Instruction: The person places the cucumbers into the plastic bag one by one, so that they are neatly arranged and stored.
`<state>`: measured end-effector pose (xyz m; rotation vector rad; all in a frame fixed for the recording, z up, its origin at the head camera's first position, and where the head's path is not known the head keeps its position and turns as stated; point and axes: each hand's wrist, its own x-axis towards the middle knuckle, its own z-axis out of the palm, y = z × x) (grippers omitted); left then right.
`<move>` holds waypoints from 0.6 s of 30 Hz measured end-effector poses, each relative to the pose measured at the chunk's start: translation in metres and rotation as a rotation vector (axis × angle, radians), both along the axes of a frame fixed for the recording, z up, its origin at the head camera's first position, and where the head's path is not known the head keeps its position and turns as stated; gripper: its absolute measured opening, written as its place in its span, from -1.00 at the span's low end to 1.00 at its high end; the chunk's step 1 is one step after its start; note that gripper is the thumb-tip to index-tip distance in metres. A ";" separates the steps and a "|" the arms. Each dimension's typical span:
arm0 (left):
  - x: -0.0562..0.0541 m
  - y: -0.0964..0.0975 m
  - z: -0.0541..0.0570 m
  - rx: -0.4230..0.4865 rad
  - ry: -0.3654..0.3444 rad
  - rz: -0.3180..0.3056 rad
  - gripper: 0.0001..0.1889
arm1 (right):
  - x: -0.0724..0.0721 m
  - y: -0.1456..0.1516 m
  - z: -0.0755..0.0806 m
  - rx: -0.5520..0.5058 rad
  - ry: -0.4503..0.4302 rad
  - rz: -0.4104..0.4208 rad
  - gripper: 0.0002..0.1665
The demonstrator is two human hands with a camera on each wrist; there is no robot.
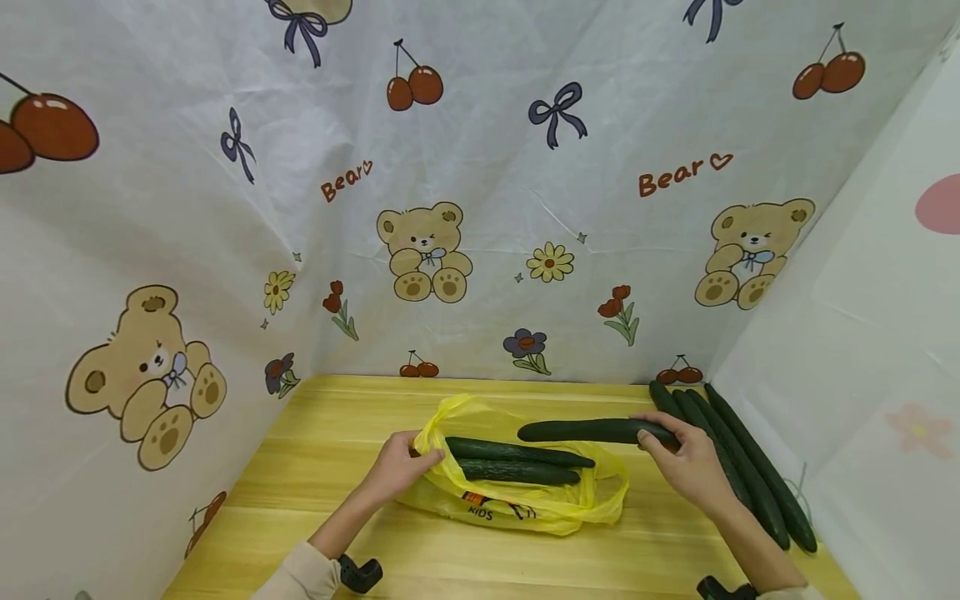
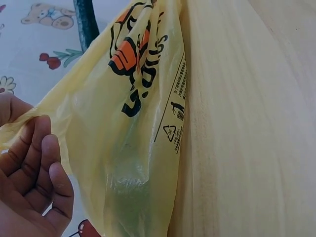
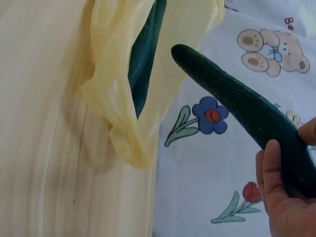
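A yellow plastic bag (image 1: 517, 508) lies on its side on the table, its opening spread wide. Inside it two dark green cucumbers (image 1: 517, 472) lie side by side. My left hand (image 1: 397, 468) pinches the bag's left edge between thumb and fingers; the left wrist view shows this hand (image 2: 34, 173) at the gathered plastic (image 2: 138, 163). My right hand (image 1: 690, 462) grips one end of another cucumber (image 1: 585, 430), held roughly level above the bag's right part. In the right wrist view this cucumber (image 3: 237, 98) points its free end toward the bag's opening.
Several more cucumbers (image 1: 757, 467) lie lengthwise along the right side of the wooden table (image 1: 315, 450). A printed cloth with bears (image 1: 427, 258) hangs behind and to the left. A white panel (image 1: 862, 358) stands on the right.
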<state>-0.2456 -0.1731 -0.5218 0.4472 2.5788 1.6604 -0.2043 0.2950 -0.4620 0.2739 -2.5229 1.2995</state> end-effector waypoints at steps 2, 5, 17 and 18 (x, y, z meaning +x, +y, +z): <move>0.000 0.000 0.000 0.003 0.001 -0.005 -0.81 | 0.001 -0.005 -0.001 -0.018 0.002 0.027 -0.66; 0.001 0.001 0.001 0.009 0.003 -0.012 -0.79 | 0.001 -0.014 -0.003 -0.047 0.003 0.088 -0.66; 0.006 0.007 0.008 0.036 0.020 -0.007 -0.78 | -0.006 -0.066 -0.010 -0.141 -0.141 0.265 -0.65; 0.006 0.007 0.009 0.040 0.023 -0.012 -0.78 | -0.007 -0.071 -0.009 -0.137 -0.150 0.275 -0.64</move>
